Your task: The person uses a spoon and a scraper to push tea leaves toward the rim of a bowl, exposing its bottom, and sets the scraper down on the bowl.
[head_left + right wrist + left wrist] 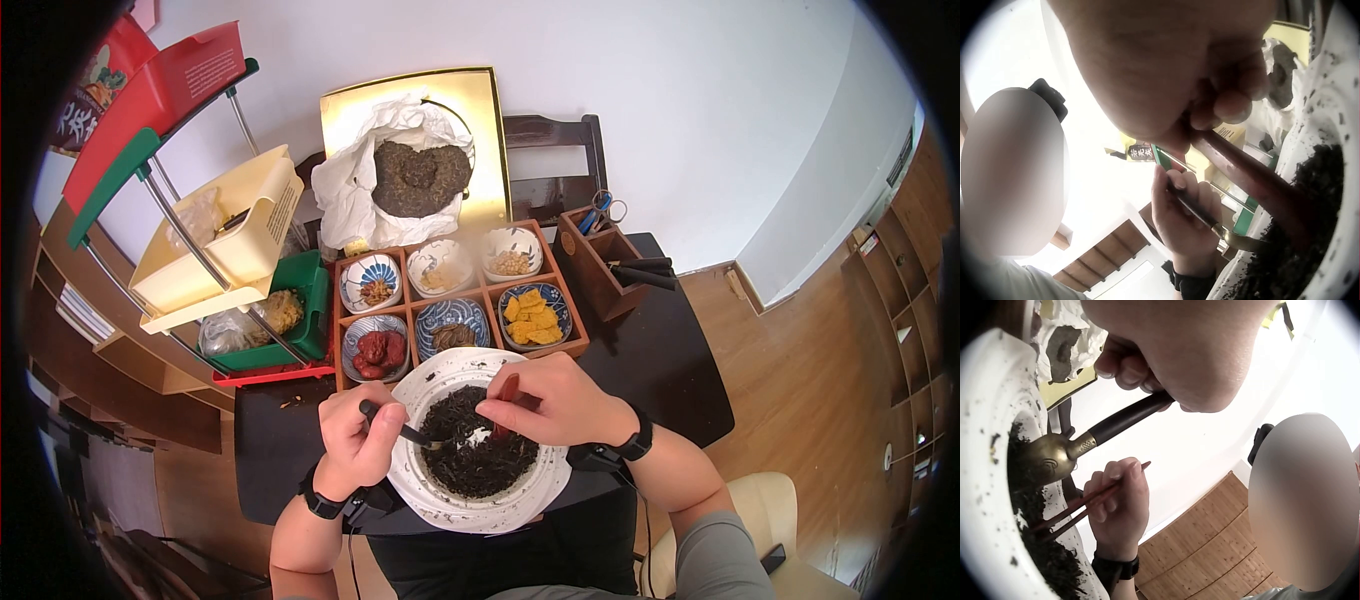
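Observation:
A white pot [553,478] stands before me, filled with dark, shredded tea-like leaves [478,468] and a small white patch. My left hand [358,438] grips the black handle of a small brass scoop [1054,457], its bowl dipping into the leaves at the left side. From the right, my right hand [562,400] holds a pair of reddish-brown chopsticks [1082,509], tips down in the leaves. Both hands are over the rim. Bits of leaf stick to the pot's white inner wall.
Behind the pot lies a wooden divided tray [412,268] with bowls of red dates, yellow pieces and other dried ingredients. A tiered rack [215,270] rises at left. A dark compressed cake [420,180] rests on white paper; a wooden tool box [600,265] stands right.

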`<state>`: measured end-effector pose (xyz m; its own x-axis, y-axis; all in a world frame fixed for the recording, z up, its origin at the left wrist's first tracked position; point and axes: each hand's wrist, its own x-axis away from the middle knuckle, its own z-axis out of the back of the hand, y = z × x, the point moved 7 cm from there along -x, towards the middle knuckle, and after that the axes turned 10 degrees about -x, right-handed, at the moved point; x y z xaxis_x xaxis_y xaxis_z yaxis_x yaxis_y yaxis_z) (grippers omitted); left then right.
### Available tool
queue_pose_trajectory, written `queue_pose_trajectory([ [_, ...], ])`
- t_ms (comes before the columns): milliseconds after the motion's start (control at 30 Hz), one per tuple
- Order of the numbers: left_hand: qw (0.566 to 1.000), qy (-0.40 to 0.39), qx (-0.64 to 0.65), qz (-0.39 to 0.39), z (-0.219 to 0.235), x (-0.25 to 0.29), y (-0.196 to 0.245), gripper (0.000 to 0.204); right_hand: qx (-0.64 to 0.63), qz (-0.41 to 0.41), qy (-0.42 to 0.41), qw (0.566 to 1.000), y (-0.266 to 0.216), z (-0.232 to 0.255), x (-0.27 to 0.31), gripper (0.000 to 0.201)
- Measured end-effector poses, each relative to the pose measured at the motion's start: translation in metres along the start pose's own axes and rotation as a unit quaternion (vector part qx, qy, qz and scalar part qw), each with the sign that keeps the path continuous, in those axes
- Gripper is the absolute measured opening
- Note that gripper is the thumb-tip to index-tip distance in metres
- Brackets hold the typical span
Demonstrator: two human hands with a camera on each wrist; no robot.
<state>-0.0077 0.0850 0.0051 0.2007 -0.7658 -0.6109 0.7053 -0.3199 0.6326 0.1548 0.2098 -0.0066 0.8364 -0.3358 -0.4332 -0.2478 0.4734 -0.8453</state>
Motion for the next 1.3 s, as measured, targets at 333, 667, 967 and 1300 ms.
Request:
queue_pose_trajectory([
  [333, 1.0, -0.003, 0.0, 0.004, 0.001, 0.0, 0.0, 0.02, 0.022, 0.0, 0.023, 1.0, -0.007, 0.006, -0.002, 0.022],
  [667, 1.0, -0.002, 0.006, 0.005, 0.001, 0.0, 0.0, 0.023, 0.041, 0.037, 0.022, 0.998, -0.008, 0.006, -0.002, 0.013],
  [967, 0.992, -0.104, 0.054, 0.046, -0.012, -0.002, 0.004, 0.026, 0.05, 0.048, 0.023, 0.997, -0.009, 0.006, -0.003, 0.013],
  [1300, 0.99, -0.132, 0.006, 0.052, -0.017, 0.001, -0.001, 0.021, 0.06, 0.04, 0.017, 0.997, -0.008, 0.005, -0.003, 0.013],
])
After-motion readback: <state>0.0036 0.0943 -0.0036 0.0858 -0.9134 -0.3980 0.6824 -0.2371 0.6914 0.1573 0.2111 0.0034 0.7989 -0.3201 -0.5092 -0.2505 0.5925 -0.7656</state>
